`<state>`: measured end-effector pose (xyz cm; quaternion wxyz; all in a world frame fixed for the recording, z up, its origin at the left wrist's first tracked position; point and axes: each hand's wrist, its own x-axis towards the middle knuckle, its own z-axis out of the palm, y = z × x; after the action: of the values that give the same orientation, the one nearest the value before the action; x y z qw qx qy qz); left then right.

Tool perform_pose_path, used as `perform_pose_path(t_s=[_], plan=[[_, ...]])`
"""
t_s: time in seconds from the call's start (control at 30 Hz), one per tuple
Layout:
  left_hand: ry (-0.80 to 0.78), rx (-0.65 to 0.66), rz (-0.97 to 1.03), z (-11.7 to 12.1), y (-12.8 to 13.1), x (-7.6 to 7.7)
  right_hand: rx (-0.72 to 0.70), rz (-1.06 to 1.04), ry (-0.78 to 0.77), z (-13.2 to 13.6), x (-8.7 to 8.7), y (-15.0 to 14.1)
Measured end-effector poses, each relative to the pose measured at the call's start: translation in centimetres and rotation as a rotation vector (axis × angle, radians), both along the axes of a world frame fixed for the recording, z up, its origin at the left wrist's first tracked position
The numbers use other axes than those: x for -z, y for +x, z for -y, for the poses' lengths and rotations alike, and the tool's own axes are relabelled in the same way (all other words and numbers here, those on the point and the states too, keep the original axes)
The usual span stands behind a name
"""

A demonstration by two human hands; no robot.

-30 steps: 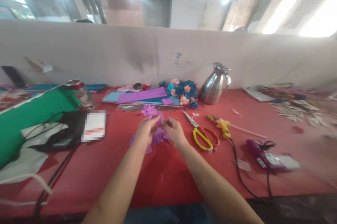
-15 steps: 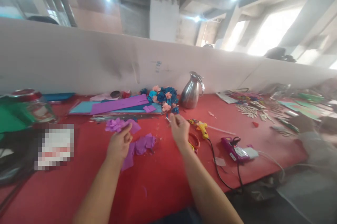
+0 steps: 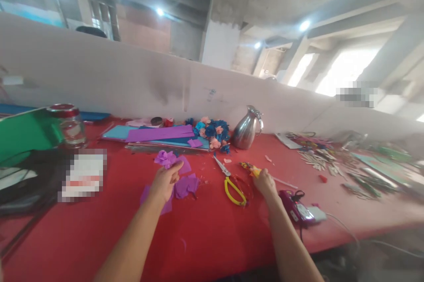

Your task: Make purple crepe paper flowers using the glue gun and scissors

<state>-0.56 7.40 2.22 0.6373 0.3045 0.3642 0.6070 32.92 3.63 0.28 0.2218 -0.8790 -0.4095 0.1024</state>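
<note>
My left hand (image 3: 164,181) is closed, pinching a purple paper flower (image 3: 164,158) above the table. A loose purple petal piece (image 3: 184,163) stands out beside that flower. Below and to the right of this hand lie crumpled purple paper pieces (image 3: 186,186). My right hand (image 3: 266,183) is closed round the yellow glue gun (image 3: 254,171), whose nozzle end points left; the handle is mostly hidden by my fingers. Between the two hands lie scissors (image 3: 234,191) with yellow handles, their blades pointing away from me.
A steel jug (image 3: 245,129) stands behind the scissors, beside blue and pink paper flowers (image 3: 213,131). Purple paper strips (image 3: 159,133) lie on a stack. A purple power strip (image 3: 296,208) with cables sits at right, near wooden sticks (image 3: 318,158). A lidded jar (image 3: 71,129) stands at left.
My right hand has moved right, from near the scissors to the glue gun, and closed on it. The scissors now show fully. My left hand still holds the flower. The view has shifted slightly.
</note>
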Motion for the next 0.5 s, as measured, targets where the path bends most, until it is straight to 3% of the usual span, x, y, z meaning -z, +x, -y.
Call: perform_pose_path(t_s=[0.23,0.37,0.5], plan=[[0.011,0.077,-0.056,0.3,0.2,-0.2,0.005,-0.389,0.188,-0.7,-1.6,0.4],[-0.147,0.13,-0.166,0.5,0.5,0.4,-0.06,-0.659,0.349,-0.3,-3.3,-1.2],[-0.234,0.29,-0.281,0.8,1.2,1.0,-0.133,-0.877,0.468,1.4,-5.0,-3.8]])
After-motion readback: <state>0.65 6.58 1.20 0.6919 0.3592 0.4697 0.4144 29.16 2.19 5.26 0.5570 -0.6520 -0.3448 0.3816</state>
